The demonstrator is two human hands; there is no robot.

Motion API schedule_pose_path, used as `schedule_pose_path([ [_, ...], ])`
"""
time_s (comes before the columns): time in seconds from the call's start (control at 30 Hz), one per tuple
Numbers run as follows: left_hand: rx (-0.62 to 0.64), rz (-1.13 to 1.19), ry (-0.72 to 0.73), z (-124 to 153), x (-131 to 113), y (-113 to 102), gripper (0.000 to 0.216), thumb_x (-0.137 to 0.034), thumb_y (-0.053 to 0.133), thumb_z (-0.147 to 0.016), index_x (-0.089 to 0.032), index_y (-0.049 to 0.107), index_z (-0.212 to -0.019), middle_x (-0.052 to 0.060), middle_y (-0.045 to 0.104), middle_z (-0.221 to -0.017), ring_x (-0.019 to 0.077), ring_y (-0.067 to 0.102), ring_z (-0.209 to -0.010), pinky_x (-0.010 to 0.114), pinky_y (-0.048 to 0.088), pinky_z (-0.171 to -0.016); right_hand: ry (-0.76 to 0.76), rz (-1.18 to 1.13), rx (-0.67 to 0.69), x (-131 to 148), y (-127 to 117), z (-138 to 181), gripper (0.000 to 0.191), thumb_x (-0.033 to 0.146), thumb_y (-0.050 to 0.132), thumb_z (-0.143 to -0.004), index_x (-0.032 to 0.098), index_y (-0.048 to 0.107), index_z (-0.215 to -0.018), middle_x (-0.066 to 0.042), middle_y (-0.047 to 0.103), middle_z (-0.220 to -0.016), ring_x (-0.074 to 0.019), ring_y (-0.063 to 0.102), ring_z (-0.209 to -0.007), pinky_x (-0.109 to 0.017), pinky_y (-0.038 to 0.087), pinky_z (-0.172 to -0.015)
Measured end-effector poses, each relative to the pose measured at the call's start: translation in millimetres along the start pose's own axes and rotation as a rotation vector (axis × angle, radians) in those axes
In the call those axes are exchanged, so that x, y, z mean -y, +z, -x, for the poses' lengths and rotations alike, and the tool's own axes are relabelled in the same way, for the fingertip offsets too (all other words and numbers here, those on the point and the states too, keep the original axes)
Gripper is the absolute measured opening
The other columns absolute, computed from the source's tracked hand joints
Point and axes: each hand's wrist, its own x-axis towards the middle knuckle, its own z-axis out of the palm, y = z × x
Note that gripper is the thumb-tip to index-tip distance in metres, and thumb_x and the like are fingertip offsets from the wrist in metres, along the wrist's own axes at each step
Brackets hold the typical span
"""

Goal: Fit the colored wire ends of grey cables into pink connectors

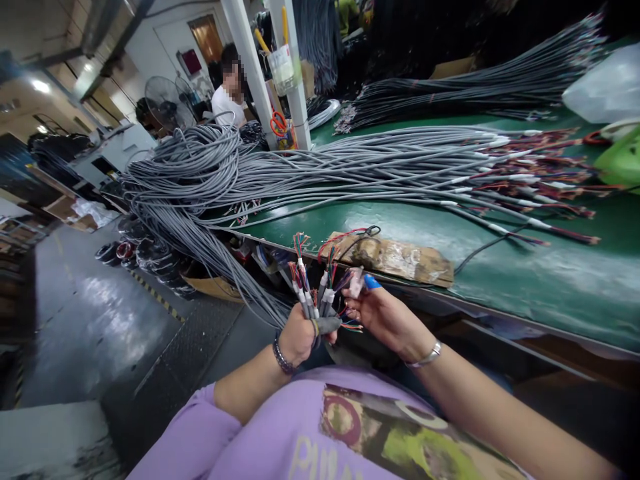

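Observation:
My left hand is closed around a bunch of grey cables, just in front of the bench edge. Their stripped ends point up, with white wraps and thin red, green and dark wires fanning out. A grey covering wraps one finger of this hand. To the right, my right hand has blue covering on its thumb tip. Its fingers pinch a crumpled whitish scrap beside the wire ends; exactly what the scrap is, I cannot make out.
Many long grey cables lie across the green bench, some hanging over its left edge. A worn wooden block sits at the front edge. Black cables lie behind. A person is beyond the white posts.

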Motion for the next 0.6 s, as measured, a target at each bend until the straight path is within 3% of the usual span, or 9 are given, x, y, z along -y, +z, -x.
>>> schedule_pose_path([
  [0.13, -0.067, 0.012, -0.003, -1, -3, 6, 0.028, -0.029, 0.079, -0.055, -0.012, 0.057, -0.056, 0.000, 0.056, -0.046, 0.0097, 0.049, -0.040, 0.023, 0.039, -0.045, -0.084, 0.040, -0.020, -4, 1, 0, 0.020, 0.037, 0.075, -0.073, 0.020, 0.067, -0.080, 0.000, 0.064, -0.073, -0.0113, 0.055, -0.062, -0.023, 0.046, -0.057],
  [0.33, -0.037, -0.018, -0.017, -8, -3, 11, 0.026, -0.027, 0.077, -0.057, -0.012, 0.056, -0.052, 0.001, 0.055, -0.045, 0.0090, 0.048, -0.041, 0.022, 0.038, -0.045, -0.115, 0.048, -0.057, -5, 3, 1, 0.029, 0.047, 0.073, -0.073, 0.020, 0.065, -0.080, 0.000, 0.063, -0.072, -0.0121, 0.053, -0.061, -0.025, 0.043, -0.056],
  [0.6, -0.038, 0.006, -0.020, -12, -3, 9, 0.023, -0.025, 0.076, -0.057, -0.012, 0.058, -0.055, 0.000, 0.056, -0.045, 0.0093, 0.048, -0.040, 0.023, 0.039, -0.044, -0.174, 0.184, -0.010, -1, 10, 3, 0.025, 0.044, 0.071, -0.076, 0.020, 0.065, -0.079, 0.000, 0.061, -0.070, -0.0128, 0.050, -0.059, -0.027, 0.041, -0.058],
])
